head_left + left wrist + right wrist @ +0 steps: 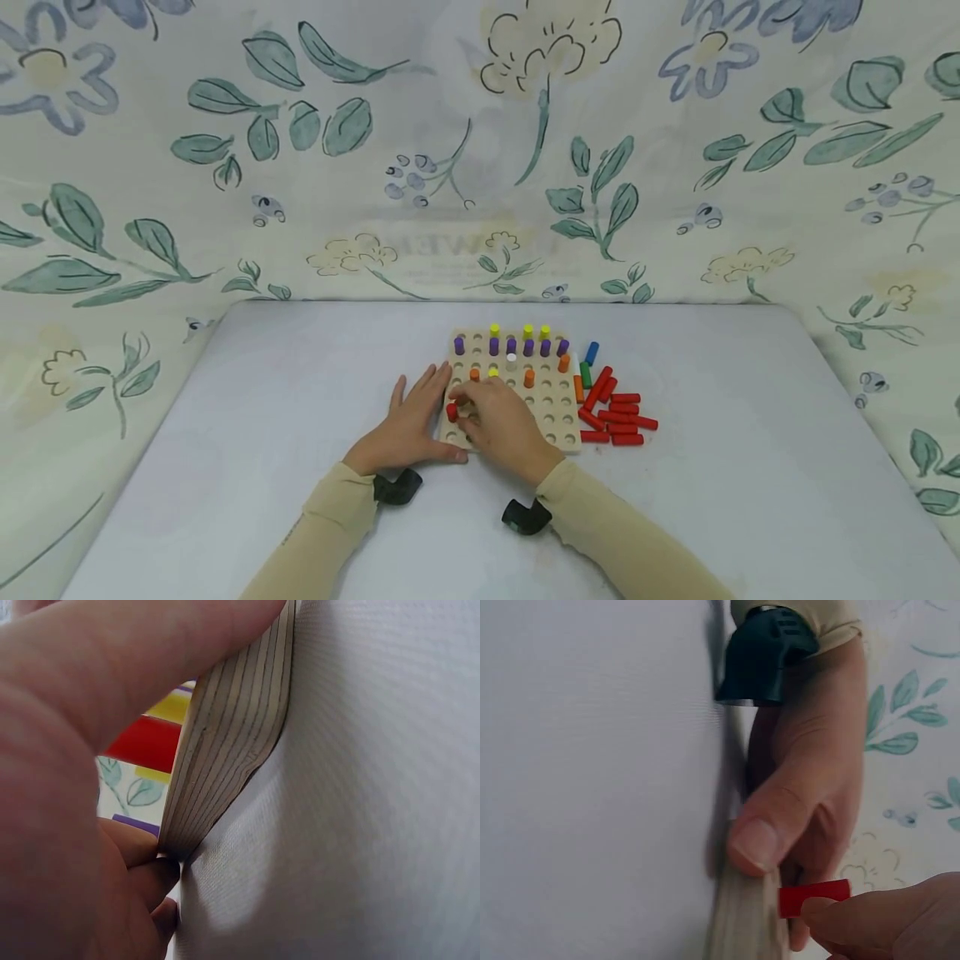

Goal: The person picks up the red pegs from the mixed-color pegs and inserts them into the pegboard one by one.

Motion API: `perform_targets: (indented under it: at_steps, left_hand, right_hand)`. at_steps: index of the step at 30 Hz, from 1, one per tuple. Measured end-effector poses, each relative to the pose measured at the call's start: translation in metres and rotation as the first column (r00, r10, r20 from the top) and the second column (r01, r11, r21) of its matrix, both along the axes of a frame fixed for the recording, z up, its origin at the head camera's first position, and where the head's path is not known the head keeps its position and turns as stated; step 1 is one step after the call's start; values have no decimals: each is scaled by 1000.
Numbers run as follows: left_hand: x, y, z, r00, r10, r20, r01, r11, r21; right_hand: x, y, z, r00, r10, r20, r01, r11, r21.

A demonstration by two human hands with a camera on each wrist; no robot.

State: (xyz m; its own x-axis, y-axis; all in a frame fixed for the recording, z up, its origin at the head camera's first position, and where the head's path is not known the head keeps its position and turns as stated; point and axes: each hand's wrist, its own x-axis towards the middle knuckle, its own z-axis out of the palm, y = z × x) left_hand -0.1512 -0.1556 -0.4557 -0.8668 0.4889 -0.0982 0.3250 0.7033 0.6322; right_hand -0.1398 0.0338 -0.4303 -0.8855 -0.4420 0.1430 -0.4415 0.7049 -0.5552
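A wooden pegboard (558,408) with rows of round holes lies on the table. My left hand (405,429) holds its near left corner, thumb along the front edge and fingers against the left side. In the left wrist view, the thumb presses the board's layered edge (232,727). My right hand (506,421) reaches over the board and pinches a red peg (452,412) near the left edge. The right wrist view shows this red peg (814,898) standing out from the board's face, the right thumb against it. Whether it sits in a hole cannot be told.
Purple pegs (512,346), yellow pegs (528,332), orange pegs (529,378) and a white peg (512,361) stand in the board. Right of it lie several loose red pegs (624,408), plus a blue peg (592,353) and a green peg (586,375). Floral cloth (420,275) hangs behind the table.
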Motion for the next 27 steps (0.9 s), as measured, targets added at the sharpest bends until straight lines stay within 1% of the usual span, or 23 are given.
perform_targets:
  at_steps: [4, 8, 14, 20, 24, 27]
  left_hand:
    - [1, 0, -1, 1000, 1, 0, -1, 1000, 18]
    - [0, 0, -2, 1000, 1, 2, -1, 1000, 6]
    - [0, -2, -1, 1000, 7, 2, -7, 1000, -11]
    - [1, -1, -1, 1000, 8, 7, -8, 1000, -8]
    - [0, -1, -1, 1000, 8, 14, -8, 1000, -14]
    - [0, -1, -1, 1000, 8, 14, -8, 1000, -17]
  right_hand:
    - [1, 6, 10, 1000, -4, 4, 4, 1000, 1]
    - [1, 13, 23, 1000, -18, -6, 18, 1000, -18]
    - [-1, 30, 39, 995, -87, -50, 82, 992, -99]
    - [-7, 50, 51, 978, -178, -112, 153, 967, -201]
    - [-10, 63, 54, 964, -228, -136, 192, 953, -236]
    - [-12, 70, 55, 956, -256, -144, 219, 947, -234]
